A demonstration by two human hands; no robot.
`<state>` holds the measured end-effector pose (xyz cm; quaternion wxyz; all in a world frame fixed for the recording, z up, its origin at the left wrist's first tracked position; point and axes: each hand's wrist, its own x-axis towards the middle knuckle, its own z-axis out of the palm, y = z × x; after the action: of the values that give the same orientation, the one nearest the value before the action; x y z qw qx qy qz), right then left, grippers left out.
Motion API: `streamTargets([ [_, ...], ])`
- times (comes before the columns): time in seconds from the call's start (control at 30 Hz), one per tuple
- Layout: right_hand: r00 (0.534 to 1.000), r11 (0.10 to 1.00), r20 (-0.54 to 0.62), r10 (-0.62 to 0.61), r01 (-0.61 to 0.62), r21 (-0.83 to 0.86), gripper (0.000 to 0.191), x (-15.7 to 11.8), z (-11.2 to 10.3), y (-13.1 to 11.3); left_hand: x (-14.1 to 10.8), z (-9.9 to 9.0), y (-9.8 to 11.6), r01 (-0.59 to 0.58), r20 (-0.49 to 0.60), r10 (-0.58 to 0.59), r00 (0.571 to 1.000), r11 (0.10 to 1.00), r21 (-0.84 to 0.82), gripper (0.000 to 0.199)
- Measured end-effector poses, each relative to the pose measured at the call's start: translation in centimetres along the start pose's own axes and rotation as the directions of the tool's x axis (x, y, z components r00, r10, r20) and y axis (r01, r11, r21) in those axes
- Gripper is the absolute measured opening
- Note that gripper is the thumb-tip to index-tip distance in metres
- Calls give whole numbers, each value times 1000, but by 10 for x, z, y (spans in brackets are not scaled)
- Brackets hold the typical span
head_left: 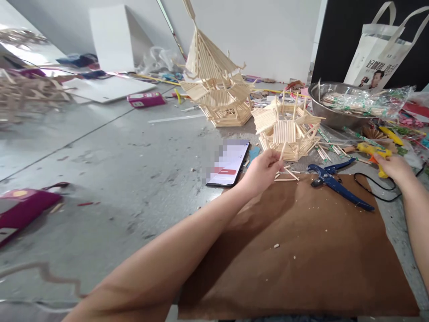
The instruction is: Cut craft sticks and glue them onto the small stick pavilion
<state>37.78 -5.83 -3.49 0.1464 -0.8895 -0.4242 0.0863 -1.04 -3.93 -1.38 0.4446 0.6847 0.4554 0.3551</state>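
Note:
Between the fingertips of my left hand is a short wooden stick, held in front of a small stick-built model with slanted roof panels. My right hand, at the right edge, is wrapped round a yellow glue gun with an orange trigger. Several cut sticks lie beside my left hand at the far edge of a brown sheet. A blue cutter rests on the sheet between my hands.
Behind stands a taller stick tower with a pointed roof. A phone lies left of the small model. A metal bowl of packaged sticks and a white bag are at the back right. Purple boxes sit leftward.

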Motion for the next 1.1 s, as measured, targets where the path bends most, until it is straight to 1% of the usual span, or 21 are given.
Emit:
streamTargets([
  [0.07,1000,991,6,25,-24,-135,58,1,-2,-1,4,-2,-1,22,-81,-34,996,989,-144,5],
  [0.13,999,978,32,37,-29,-208,64,0,-3,-2,6,-3,-1,24,-154,-59,986,976,-217,8],
  [0.27,998,964,66,23,-4,-265,65,-5,-5,-6,7,-6,0,-31,-282,-45,958,965,-259,8],
  [0.33,998,962,61,22,-4,-274,63,-7,-7,-8,8,-7,0,-65,-315,-27,949,959,-276,11],
  [0.43,999,961,24,32,-24,-275,60,-7,-10,-10,10,-8,-3,-75,-343,-32,939,952,-296,13],
  [0.53,998,956,-25,51,-56,-288,62,-6,-10,-10,13,-9,-7,-59,-357,-56,933,951,-303,13],
  [0.63,999,949,-20,51,-54,-310,61,-7,-6,-10,15,-11,-10,-33,-362,-80,929,955,-295,12],
  [0.73,999,941,-13,43,-45,-335,60,-9,-1,-11,18,-14,-12,-11,-362,-91,928,963,-269,16],
  [0.9,996,928,-82,42,-70,-367,61,-13,-1,-13,20,-18,-14,33,-302,-87,949,984,-177,24],
  [1.0,992,926,-124,28,-73,-370,56,-16,-3,-16,20,-19,-14,41,-260,-65,963,994,-97,28],
  [1.1,983,930,-184,-14,-55,-365,50,-19,-3,-19,21,-18,-12,56,-229,-72,971,996,-75,29],
])
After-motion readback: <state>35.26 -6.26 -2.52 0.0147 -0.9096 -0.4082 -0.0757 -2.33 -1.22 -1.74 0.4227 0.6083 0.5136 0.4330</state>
